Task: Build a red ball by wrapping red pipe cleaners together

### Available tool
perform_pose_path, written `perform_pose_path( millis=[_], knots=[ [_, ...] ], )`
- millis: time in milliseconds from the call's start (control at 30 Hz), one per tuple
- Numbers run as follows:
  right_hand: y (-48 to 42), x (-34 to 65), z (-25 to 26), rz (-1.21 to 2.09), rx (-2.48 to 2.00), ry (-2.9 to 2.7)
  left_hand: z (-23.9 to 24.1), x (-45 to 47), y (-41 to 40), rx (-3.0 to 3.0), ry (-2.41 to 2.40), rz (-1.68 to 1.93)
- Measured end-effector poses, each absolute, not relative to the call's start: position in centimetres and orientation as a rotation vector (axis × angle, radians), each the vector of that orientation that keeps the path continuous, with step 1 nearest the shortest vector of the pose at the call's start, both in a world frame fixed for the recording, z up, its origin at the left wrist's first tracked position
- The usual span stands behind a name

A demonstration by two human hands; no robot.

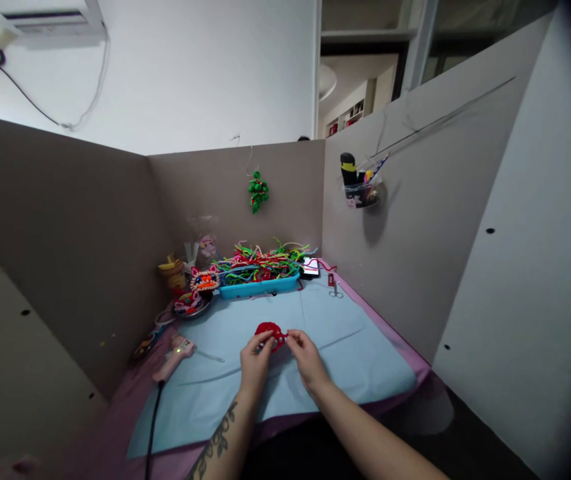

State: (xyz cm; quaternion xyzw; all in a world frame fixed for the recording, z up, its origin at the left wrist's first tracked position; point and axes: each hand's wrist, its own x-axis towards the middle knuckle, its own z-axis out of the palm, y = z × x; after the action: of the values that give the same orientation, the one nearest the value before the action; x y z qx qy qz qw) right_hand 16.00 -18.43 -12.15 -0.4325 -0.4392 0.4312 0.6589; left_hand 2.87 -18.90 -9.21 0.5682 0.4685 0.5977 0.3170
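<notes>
A small rounded red piece [267,329], apparently of bent pipe cleaner, is held just above the light blue cloth [345,373]. My left hand [256,360] pinches its lower left part, thumb and fingers closed on it. At its right side, my right hand [306,357] pinches a short red end that sticks out from the piece. The fingers partly cover the red piece, so its full shape is hidden. To the left of my hands lies a pink glue gun [175,359] with a small light on it and a black cable.
A blue tray [260,287] heaped with colourful pipe cleaners [265,260] stands at the back. Left of it are a metal bowl [205,308] and an orange-and-pink figure [204,280]. Small scissors [335,291] lie at the right. Grey panels [235,220] surround the table.
</notes>
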Motion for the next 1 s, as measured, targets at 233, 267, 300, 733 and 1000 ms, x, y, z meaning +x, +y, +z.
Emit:
perform_pose_path(
  millis=[233, 267, 300, 733, 1000],
  knots=[
    [-18.5, 16.0, -12.2, 0.858, -1.021, -1.001, -9.0, 3.1, -18.9, 1.482, 1.231, 1.541],
    [-18.5, 16.0, -12.2, 0.849, -1.029, -1.002, -8.9, 3.1, -19.0, 1.475, 1.233, 1.541],
    [-18.5, 16.0, -12.2, 0.84, -1.04, -1.002, -8.8, 3.1, -19.0, 1.466, 1.235, 1.542],
    [-17.9, 16.2, -12.9, 0.729, -1.165, -1.11, -8.5, 3.0, -19.2, 1.529, 1.203, 1.516],
    [-17.4, 16.2, -13.3, 0.696, -1.187, -1.078, -8.3, 3.2, -19.2, 1.527, 1.257, 1.464]
  ],
)
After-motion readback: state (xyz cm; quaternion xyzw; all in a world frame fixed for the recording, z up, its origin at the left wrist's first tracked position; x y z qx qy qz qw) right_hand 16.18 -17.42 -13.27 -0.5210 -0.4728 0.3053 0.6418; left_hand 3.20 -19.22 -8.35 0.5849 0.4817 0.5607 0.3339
